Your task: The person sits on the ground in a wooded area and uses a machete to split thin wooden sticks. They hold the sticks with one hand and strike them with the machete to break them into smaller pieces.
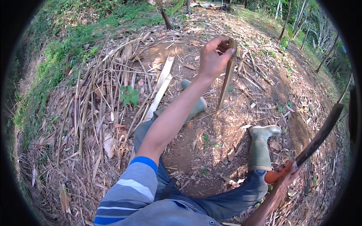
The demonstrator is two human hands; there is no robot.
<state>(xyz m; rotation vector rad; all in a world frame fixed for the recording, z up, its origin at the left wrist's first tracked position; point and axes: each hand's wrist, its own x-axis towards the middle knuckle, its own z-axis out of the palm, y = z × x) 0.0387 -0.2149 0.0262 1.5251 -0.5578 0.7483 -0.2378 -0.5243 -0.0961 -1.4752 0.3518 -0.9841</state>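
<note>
Shows only part of the left boot [198, 108] behind the left forearm [175, 115], hides some of the orange handle [273, 176] within the right hand [289, 174], and cuts off the right forearm [264, 208] and striped shirt [126, 196] at the lower edge — plus a slim tree trunk [164, 16] at the upper.

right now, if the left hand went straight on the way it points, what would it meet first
Beyond the stick it holds, the left hand would probably meet leaf-strewn ground first, though depth is unclear.
</note>
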